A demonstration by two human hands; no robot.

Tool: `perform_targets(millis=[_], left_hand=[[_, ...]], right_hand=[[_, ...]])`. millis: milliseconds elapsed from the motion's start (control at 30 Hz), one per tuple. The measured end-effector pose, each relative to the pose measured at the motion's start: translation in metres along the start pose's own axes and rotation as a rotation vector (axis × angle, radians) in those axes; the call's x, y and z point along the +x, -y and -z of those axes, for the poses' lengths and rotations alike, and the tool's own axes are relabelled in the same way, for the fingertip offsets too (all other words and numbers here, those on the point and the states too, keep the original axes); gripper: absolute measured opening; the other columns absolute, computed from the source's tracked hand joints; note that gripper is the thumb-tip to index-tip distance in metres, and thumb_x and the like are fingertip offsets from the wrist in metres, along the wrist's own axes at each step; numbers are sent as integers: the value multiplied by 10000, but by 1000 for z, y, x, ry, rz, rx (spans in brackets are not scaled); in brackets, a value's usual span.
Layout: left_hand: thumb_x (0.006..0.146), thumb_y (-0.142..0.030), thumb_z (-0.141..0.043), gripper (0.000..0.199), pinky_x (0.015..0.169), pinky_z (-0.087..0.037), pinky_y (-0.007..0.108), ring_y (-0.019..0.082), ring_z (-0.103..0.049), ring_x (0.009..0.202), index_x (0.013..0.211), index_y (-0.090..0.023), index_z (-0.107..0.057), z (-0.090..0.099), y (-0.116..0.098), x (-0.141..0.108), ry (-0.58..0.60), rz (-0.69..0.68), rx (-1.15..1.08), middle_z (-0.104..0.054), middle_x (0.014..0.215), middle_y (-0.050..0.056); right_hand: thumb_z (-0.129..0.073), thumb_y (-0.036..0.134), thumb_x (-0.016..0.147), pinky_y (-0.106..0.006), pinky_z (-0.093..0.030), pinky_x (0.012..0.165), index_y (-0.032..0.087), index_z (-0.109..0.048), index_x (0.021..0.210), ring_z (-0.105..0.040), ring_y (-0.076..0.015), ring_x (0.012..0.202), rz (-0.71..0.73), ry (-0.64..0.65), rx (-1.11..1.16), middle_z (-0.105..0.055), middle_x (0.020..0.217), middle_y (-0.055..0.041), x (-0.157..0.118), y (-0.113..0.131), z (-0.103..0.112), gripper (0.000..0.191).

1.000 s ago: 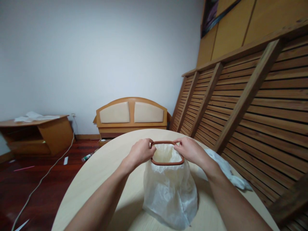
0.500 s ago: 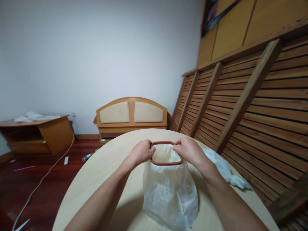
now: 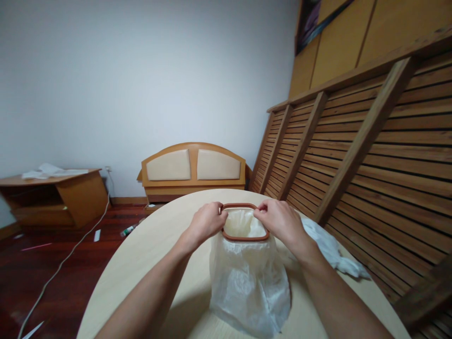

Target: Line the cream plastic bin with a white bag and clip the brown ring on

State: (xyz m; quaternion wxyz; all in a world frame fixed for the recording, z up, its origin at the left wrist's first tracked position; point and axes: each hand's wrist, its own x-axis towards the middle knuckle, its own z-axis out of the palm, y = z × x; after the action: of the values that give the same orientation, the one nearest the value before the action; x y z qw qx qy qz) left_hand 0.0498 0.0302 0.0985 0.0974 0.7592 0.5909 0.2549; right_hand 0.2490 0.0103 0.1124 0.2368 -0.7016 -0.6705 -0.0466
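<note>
A brown rounded-rectangular rim ring [image 3: 245, 239] sits around the mouth of a whitish, see-through plastic bag [image 3: 249, 287], which hangs down outside the ring to the table. Whatever stands beneath the bag is hidden, though the shape suggests a trash bin. My left hand [image 3: 208, 219] pinches the ring at its far left corner. At the far right corner, the fingers of my right hand [image 3: 277, 216] close on the same ring. Inside the ring the pale lining of the bag shows.
The round pale table [image 3: 148, 254] carries a crumpled white plastic bag [image 3: 328, 247] at its right edge. Slatted wooden panels [image 3: 381, 174] lean close on the right. A headboard [image 3: 193, 165] stands behind, a desk [image 3: 81, 197] and a cable [image 3: 67, 256] to the left.
The ring's far edge and both hands have risen slightly. Both hands keep their grip on the ring, and the bag hangs nearly as before.
</note>
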Motion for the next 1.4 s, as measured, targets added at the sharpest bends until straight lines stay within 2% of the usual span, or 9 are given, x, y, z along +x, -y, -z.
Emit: perform_targets(millis=[233,367,467,600,767,967,1067,1233,1400], left_hand=[[863,-209,-489,360,564,-341,239,153,-587,603,1156,-190,-698,16,-5,-9,-145,-162,-117,-700,715,25],[866,-203,-514,402,553,-294,233,123,-495,548,1237,-230,-664,25,-16,-20,-212,-336,-164,-604,618,-32],[850,-191,-530,417,540,-290,226,108,-460,521,1242,-227,-665,28,-23,-26,-203,-373,-232,-557,588,-51],[829,-214,-563,379,535,-317,222,110,-472,533,1185,-207,-690,30,-23,-27,-217,-326,-308,-537,584,-51],[845,-305,-581,280,590,-417,231,128,-557,633,1062,-153,-669,25,-19,-19,-261,-244,-494,-617,737,2],[853,-460,-598,562,448,-409,199,116,-565,498,1269,-137,-404,9,-24,-18,-78,-135,-921,-610,702,-18],[875,-485,-556,530,411,-389,185,115,-563,448,1247,-139,-405,4,-26,-17,-47,-131,-958,-604,640,-34],[916,-514,-463,483,391,-352,193,99,-454,383,1137,-105,-593,7,-14,-6,-96,-138,-838,-499,501,-62],[879,-562,-518,540,408,-288,198,84,-368,417,1080,-95,-702,13,-6,-4,16,-202,-754,-409,490,-74]], right_hand=[[-624,320,825,-268,-468,667,200,-737,940,-693,-190,769,179,-117,403,-767,875,-38,10,-14,2,201],[-634,375,857,-265,-456,628,217,-776,927,-665,-174,698,346,-127,477,-769,839,-20,6,-17,18,224],[-664,400,857,-261,-464,638,233,-800,912,-672,-172,702,414,-135,504,-781,850,-16,-2,-16,32,222],[-670,453,856,-259,-465,588,250,-814,889,-688,-180,664,364,-162,499,-792,830,-23,-9,-14,44,251],[-675,501,828,-263,-445,535,187,-785,841,-655,-182,589,173,-401,544,-756,714,-57,-7,-18,44,333],[-635,506,846,-265,-424,531,193,-678,769,-614,-161,522,76,-513,524,-687,608,-29,-4,-13,33,325],[-612,498,857,-269,-419,530,203,-636,783,-612,-161,497,71,-488,533,-665,568,-12,-4,-12,30,304],[-648,492,826,-261,-415,512,200,-670,925,-638,-171,545,96,-327,540,-705,641,-17,4,-23,25,309],[-685,480,812,-259,-451,540,185,-720,1122,-636,-165,598,214,-201,554,-752,789,-47,5,-29,28,430]])
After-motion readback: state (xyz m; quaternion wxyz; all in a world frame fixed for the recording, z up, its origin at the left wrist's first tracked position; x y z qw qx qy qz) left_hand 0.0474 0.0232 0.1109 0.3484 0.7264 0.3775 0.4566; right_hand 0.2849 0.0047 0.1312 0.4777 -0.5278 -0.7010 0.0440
